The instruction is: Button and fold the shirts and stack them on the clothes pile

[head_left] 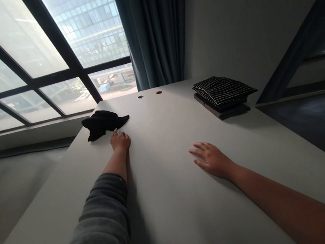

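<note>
White tabletop point(168, 202) | left hand point(120, 140): fingers bent at black cloth point(101, 122), grip unclear | right hand point(213, 159): palm-down, fingers released

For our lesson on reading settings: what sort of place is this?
Probably an office or workroom: a white table with two round holes, a large gridded window and a glass-fronted building outside.

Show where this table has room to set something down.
The table is bare between the left hand and right hand, and farther back between the black cloth and the folded stack. Crowded: the cloth's near edge, beside the left hand.
</note>
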Demonstrator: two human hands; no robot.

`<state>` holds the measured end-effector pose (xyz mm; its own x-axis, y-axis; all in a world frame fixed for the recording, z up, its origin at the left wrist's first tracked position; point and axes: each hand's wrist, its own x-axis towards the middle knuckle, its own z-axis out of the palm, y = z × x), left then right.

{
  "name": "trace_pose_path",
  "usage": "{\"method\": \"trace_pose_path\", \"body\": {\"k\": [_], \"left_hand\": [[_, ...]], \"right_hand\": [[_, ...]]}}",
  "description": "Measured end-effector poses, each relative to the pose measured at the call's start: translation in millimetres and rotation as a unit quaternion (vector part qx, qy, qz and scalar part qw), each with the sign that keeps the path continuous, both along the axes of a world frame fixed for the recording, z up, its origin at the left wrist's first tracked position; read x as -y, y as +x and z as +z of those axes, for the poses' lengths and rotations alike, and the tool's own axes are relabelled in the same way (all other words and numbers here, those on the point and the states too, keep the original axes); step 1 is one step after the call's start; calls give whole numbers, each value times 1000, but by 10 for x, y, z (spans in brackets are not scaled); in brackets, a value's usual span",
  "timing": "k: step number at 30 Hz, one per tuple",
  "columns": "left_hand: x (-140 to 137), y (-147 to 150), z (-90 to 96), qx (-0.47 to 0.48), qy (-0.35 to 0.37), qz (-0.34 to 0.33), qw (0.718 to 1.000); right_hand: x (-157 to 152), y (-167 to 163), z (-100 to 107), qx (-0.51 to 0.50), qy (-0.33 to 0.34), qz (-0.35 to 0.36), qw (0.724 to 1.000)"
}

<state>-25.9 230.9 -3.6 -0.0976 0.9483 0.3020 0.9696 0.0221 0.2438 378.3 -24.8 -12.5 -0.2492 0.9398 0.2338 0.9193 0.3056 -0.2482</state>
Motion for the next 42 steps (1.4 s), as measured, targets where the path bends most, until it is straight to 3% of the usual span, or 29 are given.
{"method": "trace_pose_path", "body": {"k": [5,11,15,21,30,37,42], "left_hand": [[-420,-86,-18,-22,20,-12,1000],[-788,-241,25,-48,-61,-15,997],[-863,-277,51,-38,-109,-10,993],[-734,-206,102,-25,-82,14,996],[-222,-16,81,4,-25,-20,999],[707,618,105,32,-28,-138,990],[1387,1074,109,71,-56,-265,960]], "right_hand": [[-5,23,37,-22,0,-1,1000],[1,36,32,-40,7,2,999],[-10,42,28,-56,14,-6,998],[-20,30,39,-53,11,-11,998],[-51,-7,69,-40,8,-24,999],[-97,-25,52,-39,21,-23,999],[-156,5,21,-73,50,-32,996]]}}
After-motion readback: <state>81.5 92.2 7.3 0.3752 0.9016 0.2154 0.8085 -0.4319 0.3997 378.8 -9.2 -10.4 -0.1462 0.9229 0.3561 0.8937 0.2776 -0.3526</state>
